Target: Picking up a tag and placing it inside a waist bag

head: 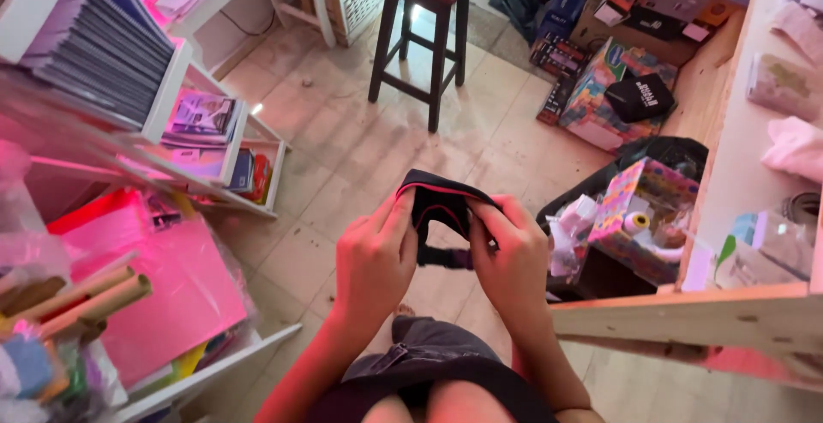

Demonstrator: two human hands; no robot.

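Grey shorts (429, 350) and a dark shirt hem fill the bottom middle of the frame, nearest the lens, and both forearms rise from there toward the centre. At the centre, the left hand (373, 260) and the right hand (512, 256) meet on one small black pouch (439, 204) with a pink-red trim line along its edge. Each grip is closed on it: the left thumb and fingers pinch the pouch's left edge, and the right fingers pinch its right edge, so the fabric is stretched between them and folds down in the gap. A darker strip of the same item hangs below, between the two wrists. The pouch is held in the air above the tiled floor (343, 149), touching nothing but the hands.

One dark wooden stool (424, 29) stands on the floor at the upper middle, well apart from the hands. At the left of the frame, white shelves (206, 123) carry one stack of grey books, some booklets and a large pink sheet (163, 286); two cardboard tubes (90, 299) lie at the lower left. At the right, a pale wooden desk (729, 140) runs along the edge, bearing wrapped packets. Between the desk and the right hand sits one colourful patterned box (639, 209) beside a black bag, and a second patterned box (600, 89) lies further up among scattered cartons.
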